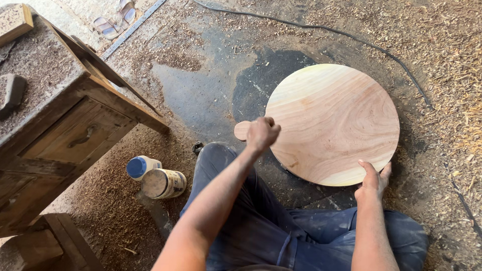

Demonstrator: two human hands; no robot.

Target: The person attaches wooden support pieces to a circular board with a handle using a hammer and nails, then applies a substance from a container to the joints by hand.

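Here the round board (332,123) lies flat on the dusty floor (211,90) ahead, left hand (261,133) fisted at its near-left edge by the stub handle, right hand (374,180) gripping the near-right rim; sawdust could let it skid. Whatever the fist holds is hidden.

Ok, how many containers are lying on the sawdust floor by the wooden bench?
2: a white bottle with a blue cap beside a white-lidded round tin, touching, left of the person's knee. Others may be hidden.
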